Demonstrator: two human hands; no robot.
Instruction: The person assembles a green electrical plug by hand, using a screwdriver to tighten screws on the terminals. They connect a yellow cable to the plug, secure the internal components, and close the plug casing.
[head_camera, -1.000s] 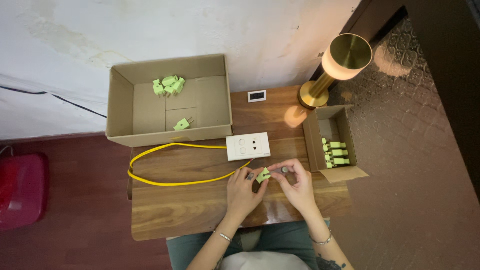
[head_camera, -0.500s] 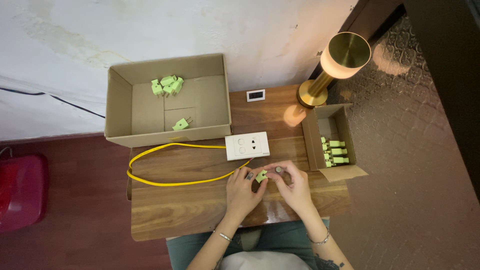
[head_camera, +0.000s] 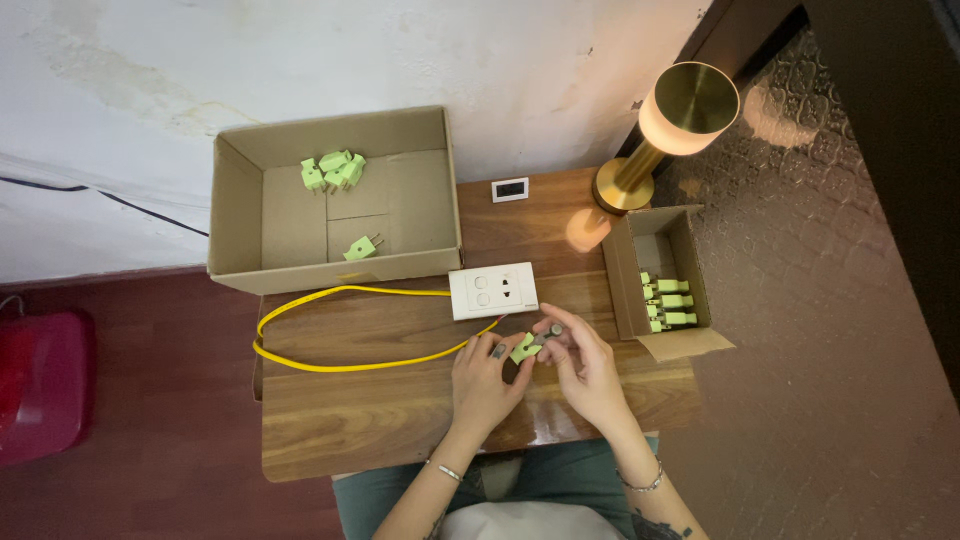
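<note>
My left hand (head_camera: 485, 378) and my right hand (head_camera: 583, 365) meet over the wooden table (head_camera: 380, 420), just in front of a white socket plate (head_camera: 492, 291). Between the fingertips of both sits a small light-green plug (head_camera: 524, 348); its metal pins point toward my right hand, whose fingers pinch them. A yellow cable (head_camera: 340, 330) loops from the socket plate across the table to the left.
A large open cardboard box (head_camera: 240, 215) at the back left holds several green plugs (head_camera: 333, 172). A small cardboard box (head_camera: 625, 280) at the right holds more green plugs (head_camera: 668, 303). A brass lamp (head_camera: 668, 125) and a small white device (head_camera: 510, 189) stand behind. Red object (head_camera: 40, 385) lies on the floor at left.
Both hands stay close together on the green plug, shifting only slightly as the fingers work on it. Nothing else has moved.
</note>
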